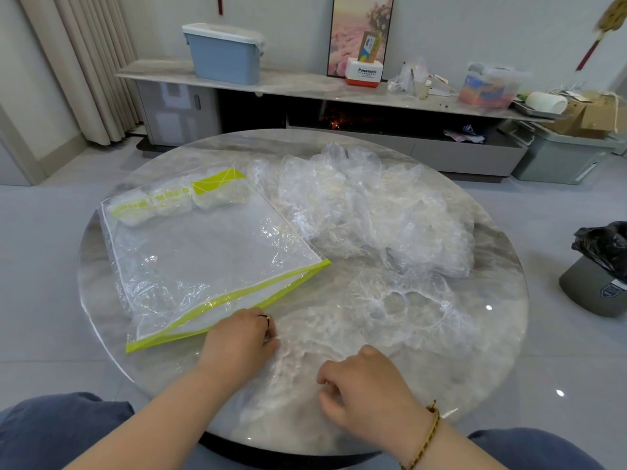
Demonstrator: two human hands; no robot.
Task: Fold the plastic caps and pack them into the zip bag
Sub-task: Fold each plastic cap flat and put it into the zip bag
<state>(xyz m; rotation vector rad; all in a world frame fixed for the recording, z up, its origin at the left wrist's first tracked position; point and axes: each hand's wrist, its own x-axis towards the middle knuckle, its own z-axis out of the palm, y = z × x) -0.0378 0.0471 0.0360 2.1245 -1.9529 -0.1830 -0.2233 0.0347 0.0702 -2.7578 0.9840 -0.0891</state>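
A clear plastic cap (400, 310) lies spread flat on the round marble table (492, 351), in front of me. My left hand (241, 340) pinches its near left edge with curled fingers. My right hand (366, 385) pinches the cap's near edge a little to the right. A clear zip bag (210, 252) with a lime-green border lies at the left, its open mouth toward me, with folded caps inside at its far end. A loose heap of crumpled caps (366, 205) sits at the table's far right.
A long low cabinet (305, 86) stands behind the table with a blue bin (224, 56), a white box and clutter on it. A grey bin with a black bag (600, 266) stands on the floor at the right. My knees show below the table's near edge.
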